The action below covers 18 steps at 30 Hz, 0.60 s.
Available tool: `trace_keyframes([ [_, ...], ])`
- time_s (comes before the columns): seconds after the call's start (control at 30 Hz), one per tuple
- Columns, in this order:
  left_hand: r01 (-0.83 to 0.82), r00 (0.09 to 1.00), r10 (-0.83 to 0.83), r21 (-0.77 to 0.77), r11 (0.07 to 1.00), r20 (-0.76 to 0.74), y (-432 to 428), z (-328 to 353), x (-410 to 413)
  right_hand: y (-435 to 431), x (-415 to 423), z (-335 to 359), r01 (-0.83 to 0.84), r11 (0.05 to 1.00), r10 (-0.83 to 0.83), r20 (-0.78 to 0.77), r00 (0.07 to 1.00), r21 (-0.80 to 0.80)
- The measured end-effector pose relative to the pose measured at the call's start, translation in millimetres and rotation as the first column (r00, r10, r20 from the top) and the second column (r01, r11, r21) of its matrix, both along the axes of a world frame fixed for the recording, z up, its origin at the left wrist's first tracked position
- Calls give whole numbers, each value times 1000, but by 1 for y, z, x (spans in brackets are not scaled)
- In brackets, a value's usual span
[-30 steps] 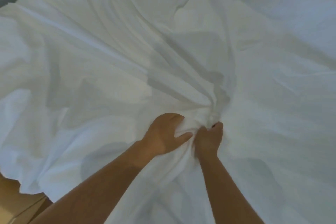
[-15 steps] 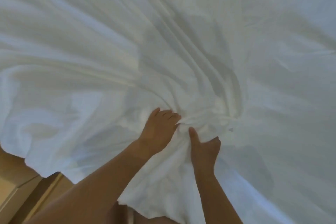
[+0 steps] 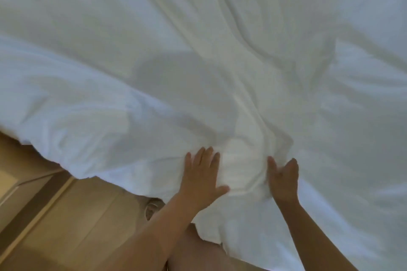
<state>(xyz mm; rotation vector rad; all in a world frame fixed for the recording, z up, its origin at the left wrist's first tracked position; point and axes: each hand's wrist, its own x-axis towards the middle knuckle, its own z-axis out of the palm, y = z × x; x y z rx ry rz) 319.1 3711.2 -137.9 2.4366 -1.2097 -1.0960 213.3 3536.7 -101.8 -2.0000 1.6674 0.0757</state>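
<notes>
1. Head view showed a white sheet (image 3: 198, 61) spread over nearly the whole frame, from the top edge down to the lower right. It was rumpled into long folds that ran toward a bunched ridge at lower centre.
2. Its loose near edge hung across the lower left and dipped to a corner at bottom centre.
3. The left hand (image 3: 202, 179) lay flat on the sheet just left of that ridge, fingers straight and spread, thumb out to the right, clasping nothing.
4. The right hand (image 3: 284, 180) stood edge-on against the ridge's right side, fingers and thumb extended, touching the cloth without gripping it.
5. The two hands were near each other, with the bunched cloth between them.
6. Both bare forearms stretched up from the bottom edge.
7. Below the sheet's edge, at lower left, lay a tan wooden floor (image 3: 77, 222) crossed by a darker strip (image 3: 33, 209).
8. A bare leg (image 3: 193, 255) showed at bottom centre, beneath the left forearm.
</notes>
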Motion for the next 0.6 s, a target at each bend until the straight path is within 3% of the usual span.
trace_keyframes([
  [0.07,7,997,-7,3,1000,72,21,-5,-12,30,-3,-2,-67,996,61,91,994,64],
  [0.13,-88,970,127,-183,979,208,27,-8,-20,55,-16,-7,-165,981,158,72,985,104],
  [0.17,-157,953,221,-283,946,208,27,-8,-27,61,-27,-9,-234,967,232,27,972,101],
  [0.2,-235,953,280,-301,924,113,24,-6,-29,60,-34,-12,-293,951,294,0,956,96],
  [0.27,-353,934,355,-250,901,-40,20,-1,-43,50,-51,-10,-366,928,367,-7,930,71],
  [0.33,-345,936,324,-179,921,-133,22,-4,-52,31,-67,-5,-394,919,394,-9,919,12],
  [0.4,-348,929,330,-90,933,-167,30,-4,-53,8,-82,-1,-420,903,410,-107,906,-94],
  [0.5,-392,920,392,-52,919,9,21,-1,-73,-26,-106,0,-534,840,464,-382,799,-97],
  [0.6,-379,914,404,-270,885,40,-22,16,-126,-57,-124,-5,-672,739,615,-367,698,-39],
])
